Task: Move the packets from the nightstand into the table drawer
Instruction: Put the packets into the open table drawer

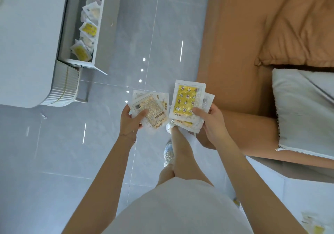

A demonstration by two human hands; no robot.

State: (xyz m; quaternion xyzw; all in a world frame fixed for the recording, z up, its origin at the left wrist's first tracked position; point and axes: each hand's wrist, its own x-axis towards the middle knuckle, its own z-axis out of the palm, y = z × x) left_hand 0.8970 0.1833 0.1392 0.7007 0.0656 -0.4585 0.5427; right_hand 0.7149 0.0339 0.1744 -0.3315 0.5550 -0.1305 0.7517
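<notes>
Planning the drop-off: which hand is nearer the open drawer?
Left. The left hand, gripping packets, is below and right of the drawer in the picture; the right hand, gripping the yellow packet and others, is farther right, beside the bed.

No text can be read. The packet [150, 110] at centre frame bears a barcode and small print, all blurred; the yellow packet [186, 101] shows moon and star figures.
</notes>
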